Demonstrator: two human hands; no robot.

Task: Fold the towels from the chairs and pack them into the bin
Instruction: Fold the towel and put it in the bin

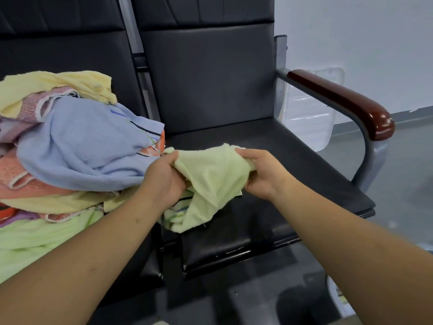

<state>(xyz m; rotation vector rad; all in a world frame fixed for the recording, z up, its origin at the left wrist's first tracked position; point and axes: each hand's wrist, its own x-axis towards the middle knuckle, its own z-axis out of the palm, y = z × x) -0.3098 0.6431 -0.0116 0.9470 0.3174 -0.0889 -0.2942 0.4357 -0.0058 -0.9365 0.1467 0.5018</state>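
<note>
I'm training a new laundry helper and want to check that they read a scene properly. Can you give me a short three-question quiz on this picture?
1. True or false: the left hand and the right hand both have a grip on the light green towel.
2. The pile of unfolded towels lies on: A) the floor; B) the left chair; C) the wooden armrest.
3. Fill in: the big towel atop the pile, nearest the left hand, is ___ in colour.
Key: 1 true; 2 B; 3 blue.
</note>
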